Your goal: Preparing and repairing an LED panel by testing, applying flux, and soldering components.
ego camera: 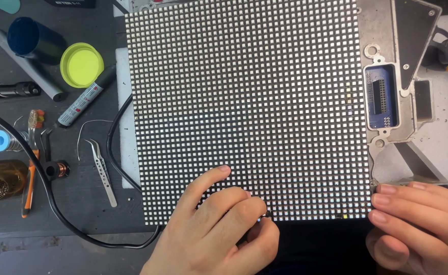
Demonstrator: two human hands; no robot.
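While the left hand (219,229) curls at six o'clock, fingertips pinching a tiny dark part on the LED panel (244,102), the right hand (417,224) presses closed fingers against its four-o'clock corner.

Two hands, left hand (219,229) and right hand (417,224), one LED panel (249,102), one pair of tweezers (103,172), one marker (81,104), one yellow-green lid (82,65).
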